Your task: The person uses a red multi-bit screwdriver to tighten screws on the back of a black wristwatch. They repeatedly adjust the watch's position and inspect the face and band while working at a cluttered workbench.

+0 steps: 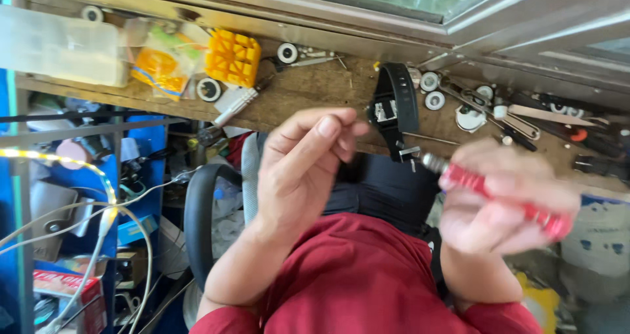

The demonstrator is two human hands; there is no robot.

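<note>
My right hand [505, 206] is blurred and closed around a red-handled tool [505, 196] whose metal tip [431, 161] points left, close to the clasp end of a black wristwatch [395, 104]. The watch lies on the wooden bench [315, 91] with its strap hanging over the front edge. My left hand [298, 173] is raised just left of the watch. Its thumb and fingertips are pinched together, and nothing shows between them.
On the bench stand a yellow ribbed plastic block [231, 57], an orange packet [157, 68], a clear plastic box [62, 45] and small round parts [287, 52]. Hand tools [525, 114] crowd the right. Cables and a light strip [98, 209] hang at the left.
</note>
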